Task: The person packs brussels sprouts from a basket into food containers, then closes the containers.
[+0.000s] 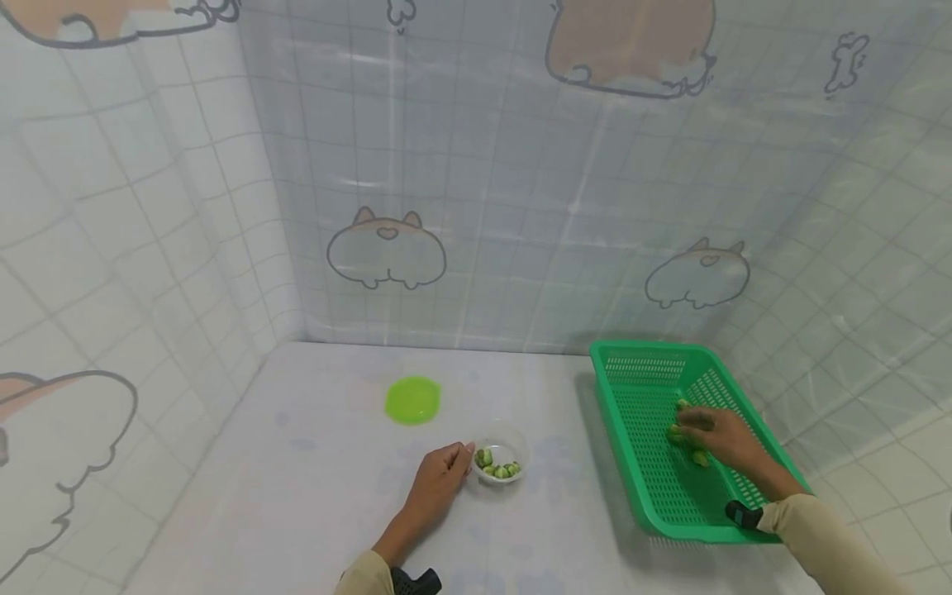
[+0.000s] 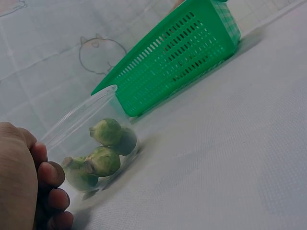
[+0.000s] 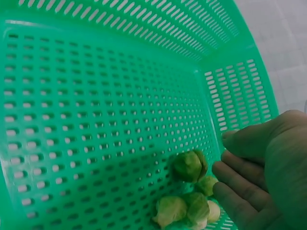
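A clear plastic bowl (image 1: 500, 453) stands on the white table with several Brussels sprouts (image 2: 103, 160) in its bottom. My left hand (image 1: 439, 478) is at the bowl's left side, its curled fingers (image 2: 52, 173) and thumb pinching the rim. Over on the right, my right hand (image 1: 720, 436) reaches down into a green plastic basket (image 1: 625, 446). Several Brussels sprouts (image 3: 189, 165) lie on the basket's floor by the fingertips. In the right wrist view, thumb and fingers (image 3: 240, 175) of this hand are apart, with nothing between them.
A bright green round lid (image 1: 412, 400) lies flat on the table behind the bowl, to the left. Pale sheets with a grid and cartoon dogs (image 1: 387, 248) hang behind and on both sides. The basket's right wall stands close to the right-hand sheet.
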Demonstrator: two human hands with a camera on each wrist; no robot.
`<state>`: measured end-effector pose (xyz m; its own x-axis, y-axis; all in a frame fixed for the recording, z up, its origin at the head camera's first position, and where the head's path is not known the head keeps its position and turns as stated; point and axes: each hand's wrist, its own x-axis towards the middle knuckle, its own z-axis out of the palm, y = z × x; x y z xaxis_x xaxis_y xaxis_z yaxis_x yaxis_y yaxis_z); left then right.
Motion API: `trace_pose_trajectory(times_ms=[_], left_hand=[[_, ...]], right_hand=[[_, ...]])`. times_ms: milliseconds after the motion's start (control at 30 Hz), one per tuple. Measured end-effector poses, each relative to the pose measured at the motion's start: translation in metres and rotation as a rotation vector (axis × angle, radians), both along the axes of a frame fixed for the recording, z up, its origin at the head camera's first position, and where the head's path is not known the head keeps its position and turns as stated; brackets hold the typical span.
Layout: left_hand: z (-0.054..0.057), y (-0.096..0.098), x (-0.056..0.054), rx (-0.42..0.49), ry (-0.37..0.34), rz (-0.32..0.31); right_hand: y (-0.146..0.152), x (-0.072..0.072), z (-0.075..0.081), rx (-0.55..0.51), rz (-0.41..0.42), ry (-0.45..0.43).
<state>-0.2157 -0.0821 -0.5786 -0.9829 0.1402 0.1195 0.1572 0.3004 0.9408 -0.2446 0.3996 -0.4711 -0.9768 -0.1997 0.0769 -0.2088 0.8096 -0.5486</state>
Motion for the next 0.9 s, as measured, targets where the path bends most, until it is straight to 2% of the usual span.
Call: trace_pose_trajectory(times_ms=[433,667,900], left_hand=[[0.004,-0.003,-0.001,0.006,-0.022,-0.005],[0.005,-0.004,-0.003,0.003,-0.042,-0.002],[0.008,-0.004,-0.004,0.011,-0.053,-0.013]], right_hand=[[0.007,-0.007,0.001,0.034,0.032,-0.096],[0.004,-0.017,-0.002,0.082,0.079,-0.069],[-0.002,-0.026,-0.009,0.099,0.110,-0.078]])
